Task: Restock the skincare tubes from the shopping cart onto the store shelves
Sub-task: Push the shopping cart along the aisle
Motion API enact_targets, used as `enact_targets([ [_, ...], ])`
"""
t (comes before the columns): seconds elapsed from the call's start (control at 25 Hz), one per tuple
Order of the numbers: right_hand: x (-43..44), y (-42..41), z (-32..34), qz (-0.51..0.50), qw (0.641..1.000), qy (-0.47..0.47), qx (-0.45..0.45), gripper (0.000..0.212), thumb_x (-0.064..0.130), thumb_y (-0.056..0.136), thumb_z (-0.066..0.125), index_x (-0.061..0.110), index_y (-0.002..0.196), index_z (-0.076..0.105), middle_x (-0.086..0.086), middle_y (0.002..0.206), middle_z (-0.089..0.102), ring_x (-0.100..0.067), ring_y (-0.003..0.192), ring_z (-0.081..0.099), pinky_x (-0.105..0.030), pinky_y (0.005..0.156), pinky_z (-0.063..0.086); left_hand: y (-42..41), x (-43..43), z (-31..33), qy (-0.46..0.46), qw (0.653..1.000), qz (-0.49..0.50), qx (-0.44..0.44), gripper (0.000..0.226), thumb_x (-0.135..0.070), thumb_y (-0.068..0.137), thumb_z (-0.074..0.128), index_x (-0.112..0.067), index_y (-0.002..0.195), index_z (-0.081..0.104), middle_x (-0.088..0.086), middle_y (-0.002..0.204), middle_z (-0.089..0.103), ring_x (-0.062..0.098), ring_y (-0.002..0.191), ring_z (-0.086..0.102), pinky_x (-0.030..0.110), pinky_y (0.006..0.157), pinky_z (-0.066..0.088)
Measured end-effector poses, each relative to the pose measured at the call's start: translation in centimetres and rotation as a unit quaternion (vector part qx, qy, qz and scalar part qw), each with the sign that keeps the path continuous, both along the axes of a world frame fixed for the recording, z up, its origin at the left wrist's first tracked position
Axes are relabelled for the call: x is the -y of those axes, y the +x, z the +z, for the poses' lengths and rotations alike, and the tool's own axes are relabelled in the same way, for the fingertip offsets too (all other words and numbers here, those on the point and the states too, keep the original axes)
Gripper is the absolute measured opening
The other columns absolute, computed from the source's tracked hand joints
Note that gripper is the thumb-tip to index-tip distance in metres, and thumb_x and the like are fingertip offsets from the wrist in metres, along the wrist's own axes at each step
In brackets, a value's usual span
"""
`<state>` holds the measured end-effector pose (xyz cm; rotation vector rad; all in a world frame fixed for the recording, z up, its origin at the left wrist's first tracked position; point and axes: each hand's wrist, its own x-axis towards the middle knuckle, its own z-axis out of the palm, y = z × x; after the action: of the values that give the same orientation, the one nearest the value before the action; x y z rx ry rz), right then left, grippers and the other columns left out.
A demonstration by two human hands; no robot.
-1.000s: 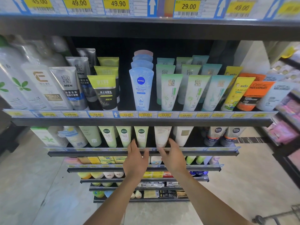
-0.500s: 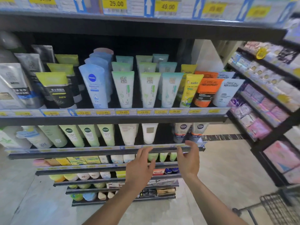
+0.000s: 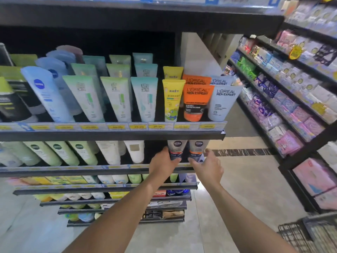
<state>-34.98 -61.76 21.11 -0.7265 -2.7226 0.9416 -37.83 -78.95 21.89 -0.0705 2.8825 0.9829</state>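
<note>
The shelving unit (image 3: 116,136) fills the space ahead of both hands, tier on tier of upended skincare tubes behind price-label rails. Far to the right of the right hand and below it, the wire shopping cart (image 3: 308,232) shows only a corner, and what it holds cannot be made out. Above the hands, the upper tier carries two orange L'Oreal tubes (image 3: 195,102) among the pale green and blue rows.

The second shelf (image 3: 73,169) runs level with the knuckles. At its right end, directly in front of the hands, stand two grey Nivea tubes: the left Nivea tube (image 3: 176,147) and the right Nivea tube (image 3: 197,147), upright on their caps and just beside each other.

The left hand (image 3: 163,164) has its grip wrapped around the lower part of the left Nivea tube, fingers curled on the body. The right hand (image 3: 207,168) has its grip half spread, fingers touching the right Nivea tube near its base; whether it has actually clamped cannot be told.

These tubes look light and soft-walled, likely to dent under a hard pinch and to topple sideways, being top-wide and balanced on narrow caps. The smooth plastic may slip. Holding low, near the stiff cap shoulder, seems the steadiest place, with light pressure.
</note>
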Motion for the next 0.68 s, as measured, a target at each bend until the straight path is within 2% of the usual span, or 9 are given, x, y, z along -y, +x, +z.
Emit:
enact_targets([
  [0.16, -1.5, -1.8, -0.2, 0.052, 0.998, -0.006, 0.023, 0.05, 0.071, 0.078, 0.069, 0.034, 0.108, 0.055, 0.013, 0.106, 0.07, -0.018, 0.103, 0.065, -0.043, 0.095, 0.048, -1.3, -0.9, 0.0, -0.018, 1.0, 0.011, -0.007, 0.045, -0.051, 0.089, 0.073, -0.023, 0.123, 0.064, 0.0, 0.119, 0.074, 0.025, 0.11, 0.069, 0.035, 0.085, 0.055],
  [0.24, -2.0, -2.0, -0.4, 0.08, 0.997, -0.009, 0.023, 0.041, 0.069, 0.082, 0.067, 0.036, 0.103, 0.054, 0.016, 0.101, 0.071, -0.016, 0.097, 0.067, -0.041, 0.09, 0.049, -1.5, -0.8, -0.1, -0.03, 0.999, 0.007, -0.008, 0.042, -0.049, 0.091, 0.072, -0.024, 0.125, 0.064, 0.0, 0.12, 0.074, 0.025, 0.11, 0.069, 0.036, 0.086, 0.056],
  [0.4, -2.6, -2.0, -0.8, 0.125, 0.992, 0.011, 0.017, 0.037, 0.065, 0.085, 0.065, 0.039, 0.11, 0.056, 0.019, 0.107, 0.07, -0.015, 0.102, 0.066, -0.046, 0.095, 0.049, -1.1, -0.4, -0.5, -0.048, 0.999, -0.007, 0.006, 0.041, -0.049, 0.093, 0.07, -0.027, 0.126, 0.061, -0.002, 0.121, 0.074, 0.027, 0.102, 0.072, 0.039, 0.082, 0.059],
  [0.56, -2.5, -1.8, -0.8, 0.133, 0.991, 0.0, 0.033, 0.037, 0.063, 0.086, 0.066, 0.04, 0.112, 0.054, 0.018, 0.111, 0.069, -0.016, 0.104, 0.066, -0.048, 0.096, 0.05, -0.4, -0.6, 0.1, -0.054, 0.998, -0.005, 0.012, 0.043, -0.049, 0.093, 0.069, -0.026, 0.129, 0.06, -0.002, 0.123, 0.074, 0.027, 0.108, 0.07, 0.043, 0.088, 0.058],
  [0.68, -2.4, -1.8, -0.7, 0.132, 0.99, -0.01, 0.042, 0.037, 0.06, 0.087, 0.066, 0.037, 0.115, 0.055, 0.015, 0.113, 0.07, -0.017, 0.105, 0.066, -0.048, 0.097, 0.05, -0.1, -0.5, 0.2, -0.06, 0.998, -0.012, 0.022, 0.041, -0.053, 0.094, 0.066, -0.029, 0.125, 0.058, -0.005, 0.122, 0.073, 0.026, 0.095, 0.074, 0.043, 0.083, 0.06],
])
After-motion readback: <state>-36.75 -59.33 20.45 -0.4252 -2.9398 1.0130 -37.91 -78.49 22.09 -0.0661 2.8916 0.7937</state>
